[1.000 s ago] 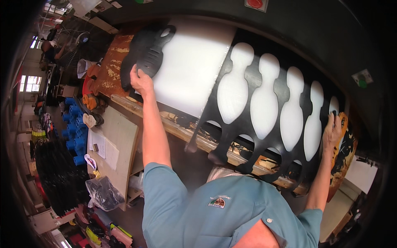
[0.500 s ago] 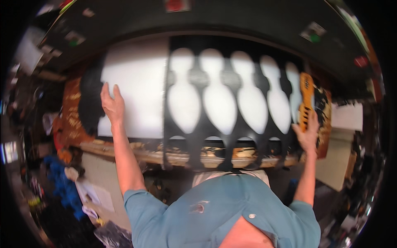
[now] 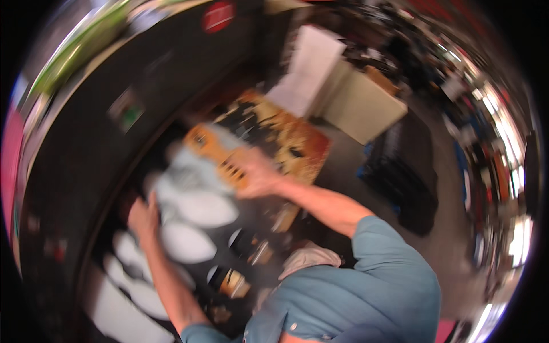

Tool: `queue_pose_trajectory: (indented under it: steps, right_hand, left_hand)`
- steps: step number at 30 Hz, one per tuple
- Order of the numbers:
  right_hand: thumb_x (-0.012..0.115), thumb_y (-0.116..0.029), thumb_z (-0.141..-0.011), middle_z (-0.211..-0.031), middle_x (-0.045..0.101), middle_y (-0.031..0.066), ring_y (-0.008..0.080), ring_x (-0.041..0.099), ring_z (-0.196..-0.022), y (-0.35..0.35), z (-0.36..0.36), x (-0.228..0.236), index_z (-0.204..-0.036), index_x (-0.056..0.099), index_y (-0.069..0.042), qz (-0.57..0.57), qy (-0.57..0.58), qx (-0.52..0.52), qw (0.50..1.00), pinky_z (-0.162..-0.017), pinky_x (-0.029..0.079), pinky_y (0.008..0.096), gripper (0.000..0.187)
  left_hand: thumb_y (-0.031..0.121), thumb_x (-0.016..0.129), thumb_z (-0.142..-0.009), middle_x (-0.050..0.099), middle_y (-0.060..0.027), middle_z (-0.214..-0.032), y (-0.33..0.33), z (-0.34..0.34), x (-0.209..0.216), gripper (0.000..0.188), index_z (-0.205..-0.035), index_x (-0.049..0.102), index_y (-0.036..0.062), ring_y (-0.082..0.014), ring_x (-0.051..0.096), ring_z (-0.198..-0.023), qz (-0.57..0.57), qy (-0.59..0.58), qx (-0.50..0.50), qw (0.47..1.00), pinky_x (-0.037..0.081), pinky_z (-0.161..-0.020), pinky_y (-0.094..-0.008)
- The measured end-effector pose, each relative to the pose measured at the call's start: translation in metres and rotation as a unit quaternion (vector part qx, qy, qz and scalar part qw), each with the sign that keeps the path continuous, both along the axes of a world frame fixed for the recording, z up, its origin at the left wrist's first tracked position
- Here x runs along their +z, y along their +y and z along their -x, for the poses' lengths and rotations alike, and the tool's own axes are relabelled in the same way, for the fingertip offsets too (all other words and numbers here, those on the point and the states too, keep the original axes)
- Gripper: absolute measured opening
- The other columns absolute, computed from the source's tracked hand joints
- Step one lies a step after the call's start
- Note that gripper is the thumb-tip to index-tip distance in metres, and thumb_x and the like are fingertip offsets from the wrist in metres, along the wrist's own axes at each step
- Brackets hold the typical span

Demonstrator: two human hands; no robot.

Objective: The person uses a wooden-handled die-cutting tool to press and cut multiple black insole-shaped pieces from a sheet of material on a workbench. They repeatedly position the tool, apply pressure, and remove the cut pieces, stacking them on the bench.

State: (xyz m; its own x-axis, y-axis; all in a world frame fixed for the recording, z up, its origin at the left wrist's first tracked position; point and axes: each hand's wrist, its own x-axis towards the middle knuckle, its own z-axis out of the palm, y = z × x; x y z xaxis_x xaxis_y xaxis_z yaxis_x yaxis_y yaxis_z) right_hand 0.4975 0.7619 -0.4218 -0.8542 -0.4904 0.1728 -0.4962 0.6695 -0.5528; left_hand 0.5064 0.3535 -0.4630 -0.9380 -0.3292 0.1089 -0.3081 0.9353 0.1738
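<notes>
My right hand [image 3: 258, 172] is closed round the lower end of an orange, sole-shaped cutting die [image 3: 213, 150] with a row of slots. The die lies over the end of a black sheet [image 3: 220, 243], which has a row of bottle-shaped cut-outs. White board [image 3: 189, 243] shows through the holes. My left hand [image 3: 144, 220] is at the far edge of the sheet beside the cut-outs, thumb apart from the fingers, with nothing visible in it. Motion blur hides whether it presses on the sheet.
A dark machine beam [image 3: 154, 74] runs along the table's far side. The worn brown tabletop [image 3: 306, 146] carries black scraps. Beyond it stand pale panels [image 3: 366, 103], and a black covered bulky object [image 3: 403, 166] is on the floor to the right.
My view has swung to the right and tilted. My left hand has gone from the left edge of the white board to the cut-outs near the die. My right hand stays on the die.
</notes>
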Motion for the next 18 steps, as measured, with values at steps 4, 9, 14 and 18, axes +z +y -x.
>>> queue_pose_trajectory:
  steps: [4,9,14,18]
  right_hand:
    - [0.088,-0.041,-0.066,-0.162,0.043,0.0312,0.049,0.045,-0.142,0.002,-0.007,0.018,-0.158,0.055,-0.009,0.101,-0.109,-0.068,0.986,-0.123,0.039,0.0548,0.103]
    - [0.091,-0.036,-0.065,-0.16,0.042,0.0332,0.0458,0.046,-0.14,0.008,-0.013,0.026,-0.152,0.061,-0.006,0.145,-0.092,-0.064,0.983,-0.123,0.04,0.0518,0.097]
    - [0.091,-0.035,-0.062,-0.15,0.048,0.0282,0.0429,0.051,-0.13,0.009,-0.011,0.039,-0.147,0.064,-0.005,0.104,-0.091,-0.045,0.989,-0.115,0.045,0.0525,0.094]
    - [0.087,-0.033,-0.062,-0.128,0.054,0.0215,0.039,0.054,-0.112,0.01,-0.02,0.053,-0.141,0.066,-0.003,0.156,-0.086,-0.006,0.984,-0.101,0.048,0.0499,0.087]
  left_hand:
    - [0.056,0.064,-0.102,0.043,-0.0305,-0.165,0.005,-0.029,-0.005,0.083,-0.161,0.046,-0.0002,-0.0485,0.037,-0.154,0.11,0.037,-0.027,0.993,0.028,-0.127,-0.0584]
    - [0.049,0.066,-0.104,0.024,-0.0294,-0.175,0.038,-0.089,-0.023,0.085,-0.164,0.037,-0.0031,-0.0495,0.019,-0.163,0.059,0.038,-0.066,0.995,0.017,-0.131,-0.0618]
    - [0.041,0.068,-0.104,0.031,-0.03,-0.172,0.089,-0.154,-0.02,0.078,-0.162,0.041,-0.0036,-0.0484,0.025,-0.161,0.086,0.045,-0.067,0.993,0.021,-0.129,-0.0624]
    - [0.058,0.068,-0.1,0.056,-0.032,-0.152,0.119,-0.197,-0.004,0.075,-0.146,0.062,-0.0007,-0.0534,0.047,-0.144,0.113,0.07,-0.09,0.987,0.034,-0.122,-0.0653]
